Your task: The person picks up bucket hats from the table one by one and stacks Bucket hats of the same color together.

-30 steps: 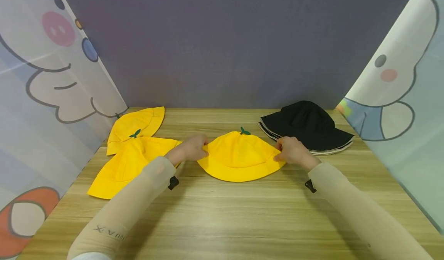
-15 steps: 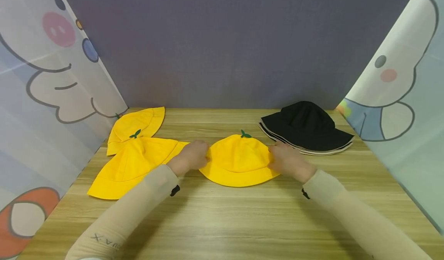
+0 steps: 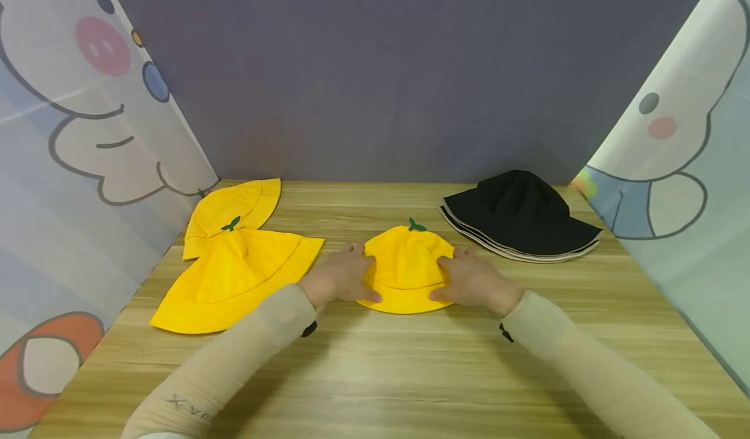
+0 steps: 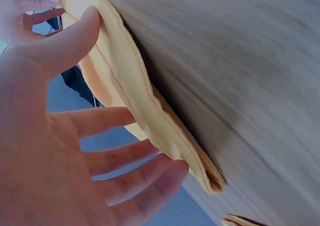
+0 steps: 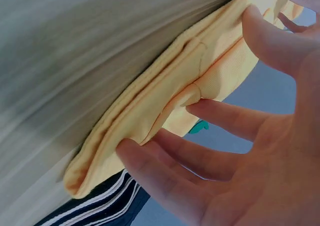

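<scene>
A yellow bucket hat (image 3: 405, 263) with a green sprout on its crown lies on the table between the two hands. My left hand (image 3: 347, 273) touches its left side, the thumb in front on the brim. On the opposite side my right hand (image 3: 471, 279) presses the hat in the same way. In the left wrist view the fingers (image 4: 127, 183) are spread and fairly straight along the yellow cloth. The right wrist view shows spread fingers (image 5: 210, 158) against the hat, its brim edge folded over into layers near the fingertips.
Two more yellow hats, a nearer one (image 3: 234, 276) and a farther one (image 3: 225, 211), overlap at the left. A stack of black hats (image 3: 518, 214) with pale edges sits at the back right. A grey panel (image 3: 375, 74) stands behind the wooden table (image 3: 398, 374), with cartoon-printed side walls.
Both hands have moved inward, from pinching the brim at its two ends to pressing the sides with spread fingers. The yellow hat between them looks narrower.
</scene>
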{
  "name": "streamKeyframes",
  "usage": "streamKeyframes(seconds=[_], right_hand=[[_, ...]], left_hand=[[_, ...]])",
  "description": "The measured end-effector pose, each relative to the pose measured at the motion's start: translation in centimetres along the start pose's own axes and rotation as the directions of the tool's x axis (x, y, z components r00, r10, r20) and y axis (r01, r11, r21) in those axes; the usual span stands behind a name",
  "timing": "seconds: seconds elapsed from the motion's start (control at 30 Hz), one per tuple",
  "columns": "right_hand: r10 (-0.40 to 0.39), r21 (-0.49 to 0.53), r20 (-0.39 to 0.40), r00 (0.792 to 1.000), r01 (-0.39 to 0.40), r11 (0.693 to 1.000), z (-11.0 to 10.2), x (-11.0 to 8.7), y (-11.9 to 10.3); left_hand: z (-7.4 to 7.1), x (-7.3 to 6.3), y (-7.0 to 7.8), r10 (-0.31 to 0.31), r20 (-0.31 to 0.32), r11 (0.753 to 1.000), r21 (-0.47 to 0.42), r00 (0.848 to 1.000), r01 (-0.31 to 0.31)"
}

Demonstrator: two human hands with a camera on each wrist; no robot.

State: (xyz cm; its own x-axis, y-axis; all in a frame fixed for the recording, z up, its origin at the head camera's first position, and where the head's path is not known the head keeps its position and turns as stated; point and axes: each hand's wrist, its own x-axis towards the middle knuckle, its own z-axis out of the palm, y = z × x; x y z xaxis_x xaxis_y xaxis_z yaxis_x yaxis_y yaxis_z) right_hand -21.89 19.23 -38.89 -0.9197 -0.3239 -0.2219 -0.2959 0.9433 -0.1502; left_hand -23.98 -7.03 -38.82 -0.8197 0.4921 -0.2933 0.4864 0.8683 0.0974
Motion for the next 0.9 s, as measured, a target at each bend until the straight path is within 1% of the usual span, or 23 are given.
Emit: streamKeyframes(seconds=[0.13, 0.2, 0.3, 0.43, 0.57, 0.7, 0.8, 0.9], right_hand=[[-0.002, -0.047, 0.016, 1.0, 0.003, 0.999, 0.1, 0.2, -0.1], [-0.005, -0.045, 0.018, 1.0, 0.006, 0.999, 0.1, 0.3, -0.2], [-0.013, -0.05, 0.018, 1.0, 0.014, 0.999, 0.1, 0.6, -0.1], [-0.026, -0.066, 0.024, 0.999, 0.027, 0.997, 0.0, 0.8, -0.2], [-0.021, -0.074, 0.041, 0.999, 0.024, 0.997, -0.2, 0.8, -0.2], [-0.01, -0.07, 0.052, 0.999, 0.014, 0.997, -0.4, 0.8, -0.2], [-0.008, -0.073, 0.057, 0.998, 0.012, 0.997, -0.4, 0.8, -0.2], [-0.008, -0.075, 0.06, 0.998, 0.013, 0.997, -0.3, 0.8, -0.2]], left_hand=[[0.2, -0.2, 0.5, 0.009, -0.007, 0.998, 0.063, 1.0, -0.009], [0.3, -0.3, 0.5, 0.013, -0.007, 0.996, 0.094, 1.0, -0.013], [0.5, -0.3, 0.5, 0.016, -0.01, 0.994, 0.104, 1.0, -0.015], [0.5, -0.4, 0.2, 0.024, -0.03, 0.995, 0.099, 0.999, -0.021], [0.4, -0.5, -0.4, 0.019, -0.058, 1.0, 0.022, 0.998, -0.018], [0.1, -0.8, -1.5, -0.009, -0.083, 0.998, -0.069, 0.997, 0.003], [-0.3, -1.3, -2.7, -0.022, -0.107, 0.993, -0.115, 0.994, 0.01], [-1.1, -2.0, -4.3, -0.037, -0.133, 0.989, -0.15, 0.99, 0.017]])
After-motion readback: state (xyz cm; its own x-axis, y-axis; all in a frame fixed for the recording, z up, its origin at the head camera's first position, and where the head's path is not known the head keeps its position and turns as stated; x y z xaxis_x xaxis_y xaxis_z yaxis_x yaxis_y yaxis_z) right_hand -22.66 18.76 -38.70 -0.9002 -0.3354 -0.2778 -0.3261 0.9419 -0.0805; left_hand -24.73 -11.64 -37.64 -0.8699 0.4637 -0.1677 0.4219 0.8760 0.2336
